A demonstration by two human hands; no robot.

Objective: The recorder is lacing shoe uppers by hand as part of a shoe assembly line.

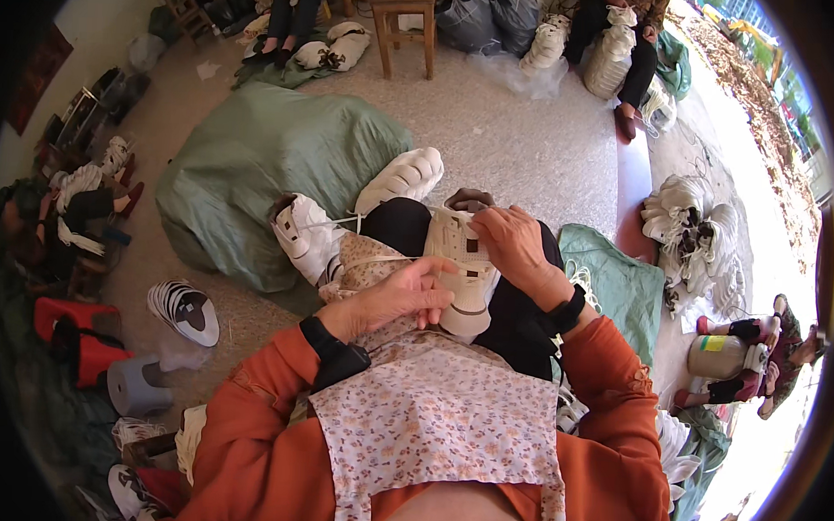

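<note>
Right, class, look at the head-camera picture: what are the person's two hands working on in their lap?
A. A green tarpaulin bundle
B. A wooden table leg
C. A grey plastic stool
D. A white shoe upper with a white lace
D: the left hand and the right hand both rest on a white shoe upper lying on the lap, with a white lace running off to the left.

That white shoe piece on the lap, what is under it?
Under the white shoe piece are dark trousers and a flowered apron. The left hand and right hand cover parts of it.
</note>
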